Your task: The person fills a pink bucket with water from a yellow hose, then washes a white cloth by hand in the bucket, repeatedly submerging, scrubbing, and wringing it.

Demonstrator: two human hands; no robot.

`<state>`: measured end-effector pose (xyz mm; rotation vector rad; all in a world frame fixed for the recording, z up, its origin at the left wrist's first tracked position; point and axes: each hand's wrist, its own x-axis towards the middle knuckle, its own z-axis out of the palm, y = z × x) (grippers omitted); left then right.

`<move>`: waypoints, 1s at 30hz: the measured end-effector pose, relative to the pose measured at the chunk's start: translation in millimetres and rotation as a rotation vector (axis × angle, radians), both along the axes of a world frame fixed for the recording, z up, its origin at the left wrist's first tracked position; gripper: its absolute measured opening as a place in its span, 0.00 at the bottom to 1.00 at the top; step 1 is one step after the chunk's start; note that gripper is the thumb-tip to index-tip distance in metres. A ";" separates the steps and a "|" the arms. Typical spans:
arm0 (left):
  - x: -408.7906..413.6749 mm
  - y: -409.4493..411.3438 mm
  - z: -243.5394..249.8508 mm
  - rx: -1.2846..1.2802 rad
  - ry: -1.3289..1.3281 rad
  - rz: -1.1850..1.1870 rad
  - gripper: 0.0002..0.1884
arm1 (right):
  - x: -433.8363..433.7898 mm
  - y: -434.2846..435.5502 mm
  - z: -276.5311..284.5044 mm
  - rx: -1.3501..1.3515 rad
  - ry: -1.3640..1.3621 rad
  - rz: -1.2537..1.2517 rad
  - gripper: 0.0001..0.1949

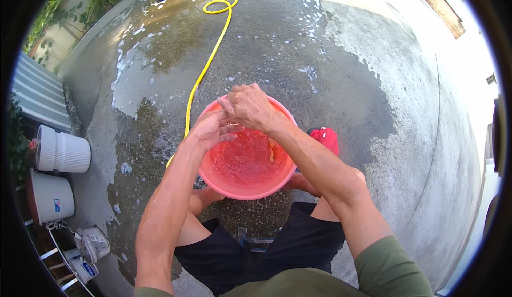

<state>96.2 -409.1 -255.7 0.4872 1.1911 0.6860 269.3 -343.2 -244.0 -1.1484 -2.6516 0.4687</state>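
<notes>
A pink plastic basin [248, 193] with water in it stands on the wet concrete between my feet. Over its far left rim, my left hand [216, 129] is palm up with its fingers apart, and nothing shows in it. My right hand [250, 105] is bent over beside the left thumb, and the two hands appear to touch. Its fingers are curled, and whatever lies under them is hidden. A small orange-yellow item [272, 152] lies in the water near the basin's right wall.
A yellow hose [212, 55] runs along the wet, foamy concrete left of the basin. A red item [326, 137] lies at its right, partly behind my forearm. White buckets [72, 151] and a metal ladder [50, 253] are at the left. A blue frame [258, 241] shows beneath me.
</notes>
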 end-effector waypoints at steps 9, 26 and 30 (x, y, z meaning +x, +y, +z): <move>-49.4 -35.6 24.0 0.374 0.561 0.048 0.21 | 325.1 0.0 -75.2 -0.362 -0.102 -0.806 0.19; -27.6 -17.9 22.5 0.647 0.926 -0.341 0.18 | 345.6 -98.9 -175.9 -0.410 0.084 -1.361 0.32; -17.1 -24.1 27.9 0.662 0.922 -0.384 0.19 | 395.0 -107.0 -132.0 -0.329 0.670 -1.213 0.25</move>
